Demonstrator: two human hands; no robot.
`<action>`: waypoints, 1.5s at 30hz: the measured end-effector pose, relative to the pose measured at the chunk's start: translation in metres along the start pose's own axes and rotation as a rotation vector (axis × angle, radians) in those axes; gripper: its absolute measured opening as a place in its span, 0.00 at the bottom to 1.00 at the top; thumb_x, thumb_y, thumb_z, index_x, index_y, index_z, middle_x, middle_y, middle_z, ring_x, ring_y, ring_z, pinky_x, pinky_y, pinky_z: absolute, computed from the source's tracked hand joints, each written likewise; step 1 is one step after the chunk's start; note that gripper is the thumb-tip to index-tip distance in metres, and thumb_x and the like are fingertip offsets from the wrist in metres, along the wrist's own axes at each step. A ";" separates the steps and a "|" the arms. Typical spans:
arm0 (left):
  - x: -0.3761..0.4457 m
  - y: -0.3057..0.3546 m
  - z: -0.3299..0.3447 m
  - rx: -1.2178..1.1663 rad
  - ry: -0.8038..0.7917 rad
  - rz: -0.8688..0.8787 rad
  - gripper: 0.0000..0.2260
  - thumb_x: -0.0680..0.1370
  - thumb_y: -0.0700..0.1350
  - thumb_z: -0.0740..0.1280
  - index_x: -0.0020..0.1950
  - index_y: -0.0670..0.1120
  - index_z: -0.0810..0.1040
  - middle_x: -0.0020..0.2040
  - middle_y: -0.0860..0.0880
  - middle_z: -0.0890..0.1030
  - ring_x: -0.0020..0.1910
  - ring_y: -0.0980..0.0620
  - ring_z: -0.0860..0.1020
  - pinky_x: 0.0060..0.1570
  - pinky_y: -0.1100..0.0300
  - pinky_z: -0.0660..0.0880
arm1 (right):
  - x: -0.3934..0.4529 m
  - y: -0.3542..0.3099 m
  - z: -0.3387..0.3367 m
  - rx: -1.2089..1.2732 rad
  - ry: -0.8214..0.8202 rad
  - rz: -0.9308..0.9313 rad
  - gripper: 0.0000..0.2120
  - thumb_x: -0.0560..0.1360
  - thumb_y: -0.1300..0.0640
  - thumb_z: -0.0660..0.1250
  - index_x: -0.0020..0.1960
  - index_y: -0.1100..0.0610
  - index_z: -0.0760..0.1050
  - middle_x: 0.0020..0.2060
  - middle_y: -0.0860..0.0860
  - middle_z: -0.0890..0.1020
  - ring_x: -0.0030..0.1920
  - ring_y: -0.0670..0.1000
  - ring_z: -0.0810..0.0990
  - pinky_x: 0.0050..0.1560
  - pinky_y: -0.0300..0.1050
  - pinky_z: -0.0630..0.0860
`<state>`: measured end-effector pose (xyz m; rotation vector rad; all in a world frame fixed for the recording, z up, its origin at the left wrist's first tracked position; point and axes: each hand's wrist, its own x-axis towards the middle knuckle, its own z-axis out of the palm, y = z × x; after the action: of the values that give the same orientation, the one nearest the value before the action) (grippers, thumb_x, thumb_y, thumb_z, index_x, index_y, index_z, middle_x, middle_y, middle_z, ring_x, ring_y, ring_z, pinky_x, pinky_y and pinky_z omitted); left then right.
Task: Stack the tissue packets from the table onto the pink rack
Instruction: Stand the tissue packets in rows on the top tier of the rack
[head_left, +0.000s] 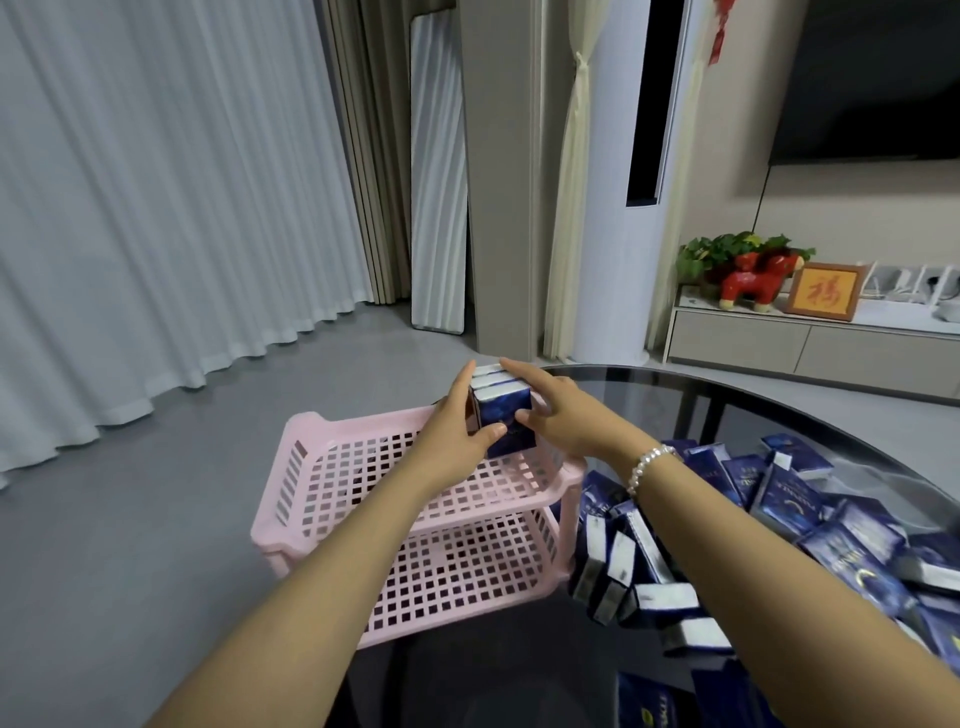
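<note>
Hands squeeze together here: left hand (457, 431) and right hand (558, 415) clamp a tissue-packet bundle (501, 410) over the pink rack (322, 467)'s far corner; uneven pressure could spill packets.

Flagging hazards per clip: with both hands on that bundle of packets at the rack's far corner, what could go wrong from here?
1. The bundle of tissue packets, pressed only between the left hand and right hand, could splay apart on release.
2. Set at the far corner of the pink rack, it might tip over the rim.
3. The right forearm could nudge the loose pile.
</note>
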<state>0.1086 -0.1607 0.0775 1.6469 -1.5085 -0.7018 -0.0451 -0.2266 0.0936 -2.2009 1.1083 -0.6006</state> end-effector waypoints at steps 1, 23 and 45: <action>-0.001 0.001 0.001 0.001 -0.003 0.001 0.37 0.79 0.45 0.66 0.77 0.60 0.44 0.75 0.49 0.65 0.70 0.51 0.68 0.68 0.50 0.68 | -0.001 0.000 0.000 -0.004 0.001 -0.002 0.29 0.77 0.56 0.61 0.71 0.34 0.55 0.67 0.55 0.67 0.63 0.55 0.71 0.64 0.55 0.72; -0.024 0.019 -0.003 0.029 0.024 0.028 0.36 0.79 0.47 0.64 0.78 0.56 0.44 0.79 0.52 0.53 0.77 0.51 0.56 0.73 0.48 0.60 | -0.022 -0.001 -0.004 0.023 0.017 -0.104 0.29 0.78 0.55 0.62 0.73 0.36 0.55 0.73 0.43 0.62 0.74 0.50 0.57 0.72 0.58 0.60; -0.158 0.025 0.085 -0.057 0.096 0.263 0.06 0.77 0.41 0.66 0.50 0.50 0.80 0.49 0.53 0.78 0.46 0.68 0.75 0.44 0.78 0.68 | -0.208 0.005 0.011 0.056 0.330 0.051 0.06 0.74 0.56 0.68 0.51 0.49 0.81 0.43 0.42 0.81 0.42 0.41 0.79 0.41 0.33 0.73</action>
<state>0.0024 -0.0204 0.0360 1.3874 -1.5837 -0.5102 -0.1556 -0.0534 0.0563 -2.0659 1.2900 -0.9866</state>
